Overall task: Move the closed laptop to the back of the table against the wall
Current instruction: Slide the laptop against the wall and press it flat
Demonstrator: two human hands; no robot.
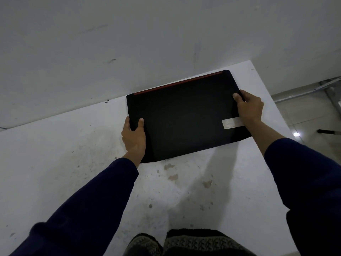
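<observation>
While gripped at both side edges, closed laptop (184, 115) between left hand (133, 137) and right hand (250, 108) fingers (235, 97).

Brown stains (173, 177) mark the middle of the frame. A glossy tiled floor (302, 111) shows at right, with a metal frame (324, 85) and a dark stick (328, 131). Patterned slippers (184, 242) sit bottom centre.
</observation>
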